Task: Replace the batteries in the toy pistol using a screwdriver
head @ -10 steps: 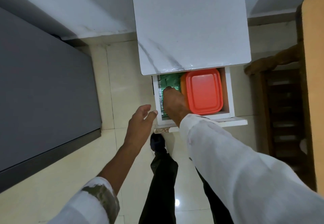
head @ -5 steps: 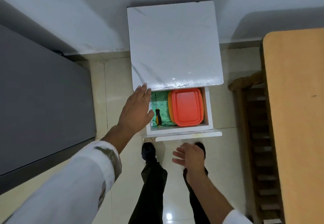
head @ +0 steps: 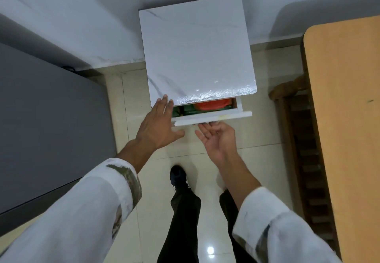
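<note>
A white side table with a marble-look top (head: 195, 46) stands against the wall. Its drawer (head: 216, 116) is pushed almost closed; only a narrow strip shows an orange lidded box (head: 213, 104) and a green lining (head: 185, 110). The screwdriver seen earlier in the drawer is hidden now. My left hand (head: 158, 122) lies flat with straight fingers on the table top's front left corner. My right hand (head: 216, 137) is palm up, empty, its fingertips touching the underside of the drawer front. No toy pistol is in view.
A grey bed or sofa surface (head: 47, 129) fills the left. A wooden table top (head: 345, 118) runs along the right, with a dark wooden chair (head: 304, 149) beside it. My legs and a dark shoe (head: 178, 177) stand on the tiled floor.
My right hand left the drawer with the screwdriver still inside, dropped low, then came up to the drawer front. The drawer has slid nearly closed. My left hand moved onto the table corner.
</note>
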